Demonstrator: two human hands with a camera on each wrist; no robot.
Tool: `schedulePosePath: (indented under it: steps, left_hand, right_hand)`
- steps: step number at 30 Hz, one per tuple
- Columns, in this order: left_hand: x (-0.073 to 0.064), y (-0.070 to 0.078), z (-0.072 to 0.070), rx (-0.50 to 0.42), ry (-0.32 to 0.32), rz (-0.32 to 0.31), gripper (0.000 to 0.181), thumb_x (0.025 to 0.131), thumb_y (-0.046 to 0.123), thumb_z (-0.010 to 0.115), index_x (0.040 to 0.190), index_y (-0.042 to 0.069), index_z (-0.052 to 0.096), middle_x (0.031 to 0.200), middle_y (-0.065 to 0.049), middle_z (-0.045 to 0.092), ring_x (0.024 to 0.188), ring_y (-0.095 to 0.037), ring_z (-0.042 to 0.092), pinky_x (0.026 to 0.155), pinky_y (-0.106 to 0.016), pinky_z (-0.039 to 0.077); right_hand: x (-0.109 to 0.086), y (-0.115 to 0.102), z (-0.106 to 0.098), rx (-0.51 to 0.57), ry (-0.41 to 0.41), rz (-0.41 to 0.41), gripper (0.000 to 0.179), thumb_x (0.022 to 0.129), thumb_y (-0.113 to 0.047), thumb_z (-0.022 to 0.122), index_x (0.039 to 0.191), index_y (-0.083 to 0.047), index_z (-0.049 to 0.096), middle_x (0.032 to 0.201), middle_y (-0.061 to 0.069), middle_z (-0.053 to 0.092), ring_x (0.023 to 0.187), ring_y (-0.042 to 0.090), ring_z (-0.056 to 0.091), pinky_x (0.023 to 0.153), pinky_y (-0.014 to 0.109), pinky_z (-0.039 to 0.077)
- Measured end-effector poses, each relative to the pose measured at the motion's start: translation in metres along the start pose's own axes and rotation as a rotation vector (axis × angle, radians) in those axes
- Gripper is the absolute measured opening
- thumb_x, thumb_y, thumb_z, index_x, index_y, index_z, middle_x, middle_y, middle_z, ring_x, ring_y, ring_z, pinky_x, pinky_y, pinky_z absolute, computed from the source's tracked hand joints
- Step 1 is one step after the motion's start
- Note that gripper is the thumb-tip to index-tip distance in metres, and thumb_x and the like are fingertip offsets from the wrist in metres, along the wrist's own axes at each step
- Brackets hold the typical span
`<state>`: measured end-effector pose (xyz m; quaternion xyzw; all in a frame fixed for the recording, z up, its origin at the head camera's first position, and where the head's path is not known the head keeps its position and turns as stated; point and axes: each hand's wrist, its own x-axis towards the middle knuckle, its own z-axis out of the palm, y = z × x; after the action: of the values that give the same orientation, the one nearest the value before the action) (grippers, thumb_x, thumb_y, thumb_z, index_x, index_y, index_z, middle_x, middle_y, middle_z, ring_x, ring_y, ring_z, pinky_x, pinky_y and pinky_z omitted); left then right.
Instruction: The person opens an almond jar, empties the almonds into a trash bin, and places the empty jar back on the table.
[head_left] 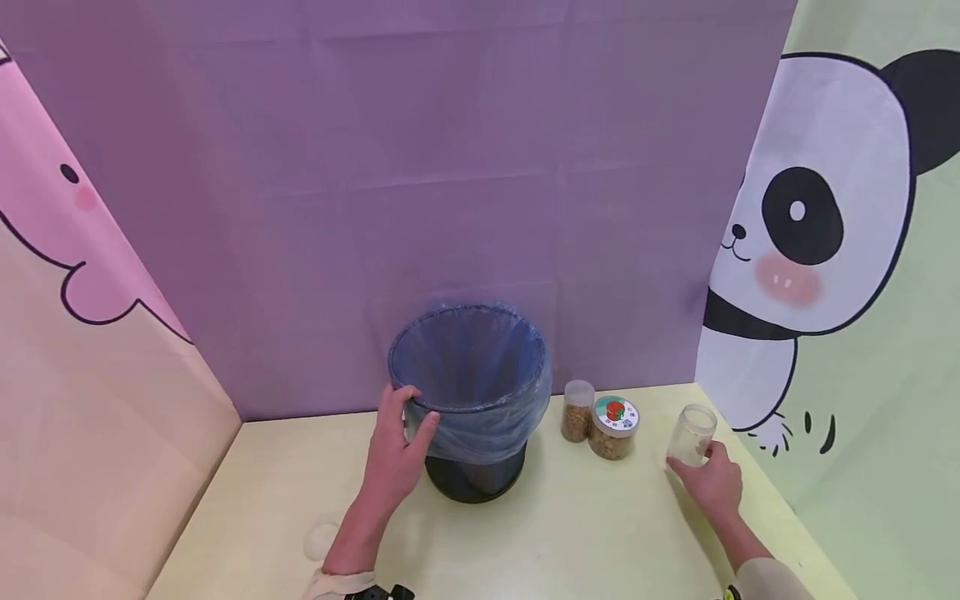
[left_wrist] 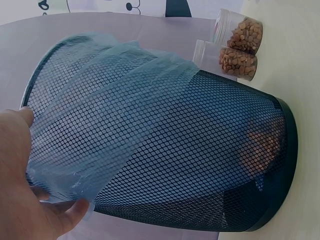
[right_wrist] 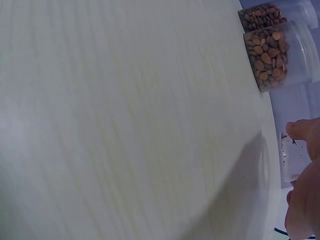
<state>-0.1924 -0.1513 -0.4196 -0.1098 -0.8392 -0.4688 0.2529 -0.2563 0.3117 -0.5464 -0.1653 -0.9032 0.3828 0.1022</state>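
My left hand (head_left: 396, 457) grips the rim of a black mesh wastebasket (head_left: 474, 483), fingers over the edge and thumb outside. A thin blue plastic bag (head_left: 487, 433) lines the basket and folds down over its rim. Through the mesh in the left wrist view, a brownish heap (left_wrist: 262, 145) shows near the bottom. At the right, my right hand (head_left: 708, 483) holds a clear plastic jar (head_left: 692, 432) around its lower part. Small dark bits cling inside this jar (right_wrist: 292, 155) in the right wrist view.
Right of the basket stand a slim clear jar (head_left: 577, 412) of brown seeds and a wider one (head_left: 613, 429) with a printed lid. A clear round disc (head_left: 321, 540) lies on the pale table (head_left: 255, 500) by my left forearm. A purple backdrop (head_left: 450, 167) rises behind.
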Motion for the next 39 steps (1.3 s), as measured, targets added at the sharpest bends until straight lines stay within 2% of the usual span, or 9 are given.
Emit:
schedulePosePath:
  steps: [6,15,20,39]
  left_hand:
    - [-0.002,-0.001,0.001,0.002,0.013,-0.002,0.033,0.098,0.027,0.058,0.126,0.015,0.044,0.15,-0.015,0.029,0.138,-0.03,0.029,0.104,-0.061,0.03]
    - [-0.001,0.0,0.001,0.003,0.008,-0.014,0.032,0.099,0.027,0.058,0.126,0.017,0.043,0.152,-0.015,0.027,0.139,-0.03,0.028,0.104,-0.061,0.029]
    - [-0.001,0.001,0.001,0.003,0.001,-0.018,0.033,0.099,0.028,0.058,0.126,0.016,0.044,0.153,-0.015,0.026,0.14,-0.03,0.026,0.104,-0.062,0.029]
    - [-0.002,0.0,0.001,0.003,0.001,-0.015,0.034,0.098,0.03,0.058,0.126,0.016,0.043,0.151,-0.015,0.028,0.138,-0.029,0.028,0.103,-0.061,0.03]
  right_hand:
    - [0.002,-0.001,0.001,-0.005,-0.008,-0.016,0.079,0.081,-0.034,0.076,0.13,0.014,0.036,0.123,0.035,0.047,0.104,0.049,0.045,0.087,0.06,0.039]
    - [0.004,0.004,0.005,-0.026,-0.021,0.004,0.078,0.082,-0.035,0.075,0.131,0.011,0.036,0.126,0.035,0.046,0.108,0.05,0.045,0.092,0.061,0.038]
    - [0.001,0.009,0.007,-0.056,-0.004,0.016,0.076,0.081,-0.036,0.076,0.129,0.01,0.039,0.122,0.031,0.048,0.103,0.047,0.041,0.087,0.059,0.037]
    - [0.003,0.019,0.013,-0.042,-0.027,0.041,0.079,0.082,-0.036,0.075,0.13,0.012,0.037,0.122,0.033,0.047,0.103,0.046,0.038,0.088,0.059,0.037]
